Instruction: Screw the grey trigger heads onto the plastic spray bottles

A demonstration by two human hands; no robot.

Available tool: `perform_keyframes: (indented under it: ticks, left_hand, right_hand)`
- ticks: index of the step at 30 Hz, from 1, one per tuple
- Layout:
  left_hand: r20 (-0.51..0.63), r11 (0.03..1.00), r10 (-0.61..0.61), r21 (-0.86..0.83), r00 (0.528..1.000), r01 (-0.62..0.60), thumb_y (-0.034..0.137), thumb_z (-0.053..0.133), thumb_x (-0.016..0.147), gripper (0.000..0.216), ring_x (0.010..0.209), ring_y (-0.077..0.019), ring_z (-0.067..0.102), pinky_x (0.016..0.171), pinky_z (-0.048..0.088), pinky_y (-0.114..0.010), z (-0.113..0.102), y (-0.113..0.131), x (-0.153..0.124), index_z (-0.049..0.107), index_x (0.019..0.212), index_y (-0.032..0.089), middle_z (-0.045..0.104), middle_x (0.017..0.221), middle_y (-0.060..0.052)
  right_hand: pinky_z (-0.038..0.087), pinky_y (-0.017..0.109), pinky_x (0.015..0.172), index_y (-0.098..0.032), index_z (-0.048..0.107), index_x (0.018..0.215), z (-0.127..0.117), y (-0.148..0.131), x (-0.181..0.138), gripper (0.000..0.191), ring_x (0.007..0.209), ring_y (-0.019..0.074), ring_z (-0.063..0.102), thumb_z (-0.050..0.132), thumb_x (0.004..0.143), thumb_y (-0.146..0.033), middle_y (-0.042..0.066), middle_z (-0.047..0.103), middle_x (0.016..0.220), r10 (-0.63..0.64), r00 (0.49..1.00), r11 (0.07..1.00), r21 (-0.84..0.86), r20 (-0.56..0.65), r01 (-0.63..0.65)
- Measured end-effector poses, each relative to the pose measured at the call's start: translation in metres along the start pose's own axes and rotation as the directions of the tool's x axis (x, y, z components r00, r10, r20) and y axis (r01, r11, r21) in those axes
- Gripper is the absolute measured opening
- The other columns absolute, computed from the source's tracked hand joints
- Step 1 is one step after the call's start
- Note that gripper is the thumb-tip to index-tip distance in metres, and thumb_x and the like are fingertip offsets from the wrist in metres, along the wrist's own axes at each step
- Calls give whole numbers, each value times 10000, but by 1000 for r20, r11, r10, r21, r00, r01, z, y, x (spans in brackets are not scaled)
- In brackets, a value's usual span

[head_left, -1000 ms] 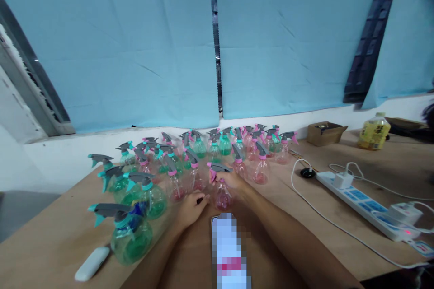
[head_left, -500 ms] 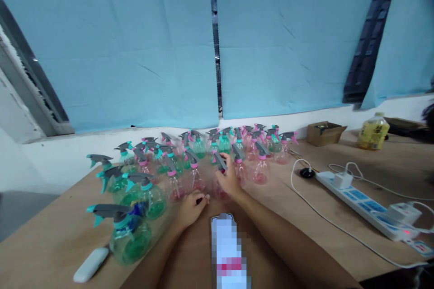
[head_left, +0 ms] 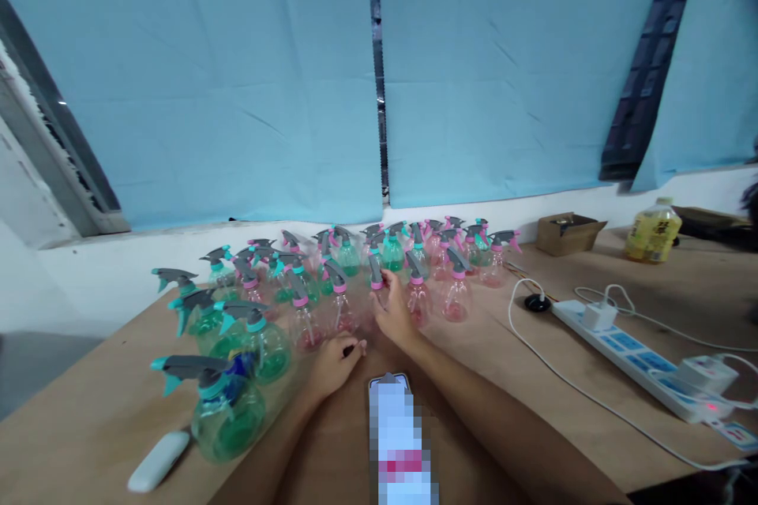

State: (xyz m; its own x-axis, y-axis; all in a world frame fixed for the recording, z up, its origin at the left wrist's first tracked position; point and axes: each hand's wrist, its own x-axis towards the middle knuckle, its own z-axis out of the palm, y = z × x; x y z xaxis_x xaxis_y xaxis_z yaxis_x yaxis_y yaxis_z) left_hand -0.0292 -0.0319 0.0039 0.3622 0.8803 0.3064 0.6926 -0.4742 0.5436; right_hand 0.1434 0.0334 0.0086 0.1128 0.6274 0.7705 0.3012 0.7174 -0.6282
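Right hand point(head_left: 396, 316) clamped on upright pink spray bottle point(head_left: 375, 267) near neck point(head_left: 377, 284), bottle between pink neighbours point(head_left: 418, 304); narrow neck likely easier to grip than round body; left hand point(head_left: 332, 367) apart, half-curled on tabletop point(head_left: 474, 367), perhaps as prop, hold on dark thing point(head_left: 348, 351) unclear

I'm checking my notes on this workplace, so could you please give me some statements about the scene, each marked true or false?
1. The right hand is at a pink-collared spray bottle. True.
2. The phone stands upright behind all the spray bottles. False: it lies flat in front of them.
3. A red light shows on the power strip. True.
4. The left hand grips the power strip. False: it rests on the table, left of the phone.
5. The curtains are red. False: they are blue.
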Motion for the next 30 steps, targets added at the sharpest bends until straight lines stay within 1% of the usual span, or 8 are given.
perform_keyframes:
  ticks: [6, 10, 14, 17, 20, 24, 27, 30]
  left_hand:
    - [-2, 1000, 2, 21, 1000, -2, 471, 432, 938, 437, 787, -184, 623, 758, 421, -277, 0, 1, 0, 690, 703, 207, 688, 785, -34]
    - [1, 1000, -4, 31, 1000, 4, 473, 418, 944, 452, 783, -180, 622, 751, 419, -277, -1, 2, 0, 685, 701, 202, 681, 787, -37]
    - [4, 1000, -8, 24, 1000, 8, 483, 410, 946, 456, 787, -179, 622, 748, 419, -276, -1, 2, 0, 682, 706, 207, 684, 797, -36]
    - [0, 1000, -4, 22, 1000, 4, 472, 426, 943, 440, 780, -177, 620, 751, 419, -278, 0, 1, 0, 685, 707, 207, 689, 800, -35]
    - [-5, 1000, -8, 26, 1000, 8, 480, 421, 943, 444, 764, -174, 614, 743, 420, -281, 1, -1, 0, 682, 705, 211, 687, 782, -34]
    - [3, 1000, -12, 21, 1000, 12, 506, 398, 944, 466, 789, -176, 618, 759, 424, -282, 1, -1, 0, 680, 711, 217, 689, 787, -35]
    - [13, 1000, -20, 24, 1000, 20, 508, 394, 945, 473, 773, -176, 615, 742, 421, -281, 0, 1, 0, 681, 714, 211, 683, 779, -34]
    - [15, 1000, -15, 23, 1000, 15, 502, 405, 943, 463, 767, -177, 612, 739, 420, -282, -1, 3, 0, 683, 712, 212, 681, 782, -32]
  right_hand:
    - [357, 436, 1100, -166, 296, 1402, 4, 2, -5, 598, 1289, 247, 441, 546, 862, -226, 155, 446, 1368, 31, 999, 999, 10, 37, -32]
    - [317, 457, 1129, -182, 303, 1378, -4, -18, -1, 616, 1334, 259, 382, 589, 835, -233, 155, 403, 1393, -37, 997, 999, -2, -66, 37]
    - [297, 481, 1136, -228, 378, 1326, -25, -45, 16, 479, 1353, 255, 363, 524, 870, -209, 128, 400, 1406, -89, 989, 996, 11, -121, 91]
    - [304, 482, 1128, -230, 523, 1170, -43, -53, 34, 300, 1325, 254, 396, 487, 876, -181, 102, 473, 1323, -153, 976, 988, -7, -153, 154]
    - [321, 486, 1111, -214, 577, 1075, -60, -46, 49, 242, 1296, 263, 425, 482, 858, -166, 105, 512, 1258, -173, 963, 985, -50, -206, 166]
    - [332, 500, 1095, -203, 560, 1146, -72, -23, 57, 304, 1266, 272, 449, 531, 844, -202, 119, 530, 1256, -160, 955, 985, -99, -248, 140]
    - [406, 470, 1029, -192, 504, 1251, -72, -3, 53, 428, 1185, 263, 516, 585, 839, -273, 137, 545, 1256, -53, 964, 997, -65, -260, 37]
    - [447, 432, 974, -180, 473, 1307, -67, 14, 46, 525, 1127, 248, 561, 619, 822, -316, 145, 561, 1253, 51, 976, 999, 1, -214, -51]
